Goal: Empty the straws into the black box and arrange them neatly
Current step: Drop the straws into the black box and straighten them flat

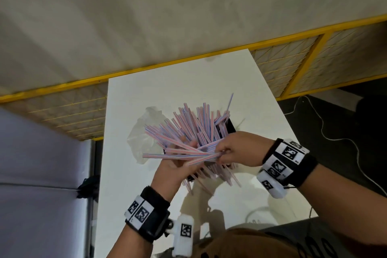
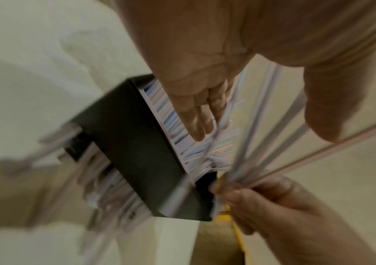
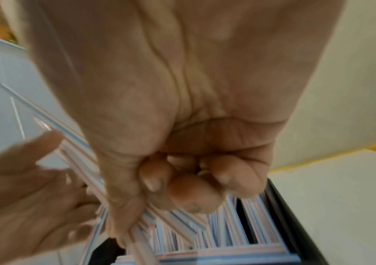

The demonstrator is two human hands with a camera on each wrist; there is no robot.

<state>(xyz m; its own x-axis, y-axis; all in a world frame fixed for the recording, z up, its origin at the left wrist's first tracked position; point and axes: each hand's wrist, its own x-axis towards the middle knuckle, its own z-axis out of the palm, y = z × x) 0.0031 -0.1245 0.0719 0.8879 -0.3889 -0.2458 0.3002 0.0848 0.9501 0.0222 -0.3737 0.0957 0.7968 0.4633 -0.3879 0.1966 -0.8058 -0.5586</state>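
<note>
A heap of striped pink, blue and white straws [image 1: 194,128] fans out of the black box [image 1: 231,126], which is mostly hidden under them. Some straws poke out of its near end [image 1: 209,176]. Above the box my right hand [image 1: 228,151] pinches one end of a small bundle of straws [image 1: 178,155]. My left hand [image 1: 178,161] lies palm up under that bundle with fingers straight [image 2: 196,114]. The left wrist view shows the box's side wall [image 2: 137,143] and straws inside. In the right wrist view my curled fingers [image 3: 182,184] hold the bundle [image 3: 73,143].
The box stands on a white table [image 1: 167,90]. A crumpled clear plastic bag [image 1: 142,136] lies just left of the box. A yellow mesh fence [image 1: 282,65] runs behind the table. A white cable [image 1: 335,138] trails on the dark floor to the right.
</note>
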